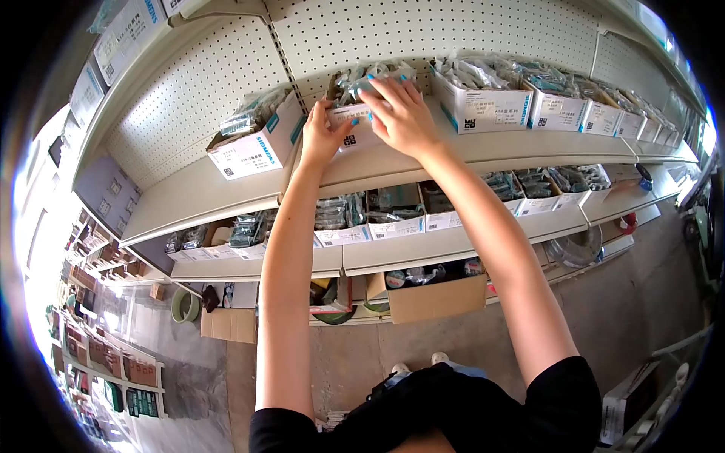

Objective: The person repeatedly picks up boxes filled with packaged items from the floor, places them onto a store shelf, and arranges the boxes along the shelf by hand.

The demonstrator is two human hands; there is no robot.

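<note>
On the upper shelf, a white cardboard box (359, 133) holds clear plastic packets (349, 81). My left hand (323, 136) is at its front left corner, with the thumb across the front panel and the fingers at the left side. My right hand (402, 119) reaches over the box's right part, fingers stretched out above the packets and thumb near the front edge. Whether those fingertips touch a packet I cannot tell. Both hands partly hide the box.
Left of my hands stands another packet-filled box (257, 143); a large box (483, 108) heads a row to the right. The lower shelf (377, 255) bears more boxes. Below it, an open brown carton (438, 300) sits near the floor. A perforated panel (453, 30) backs the upper shelf.
</note>
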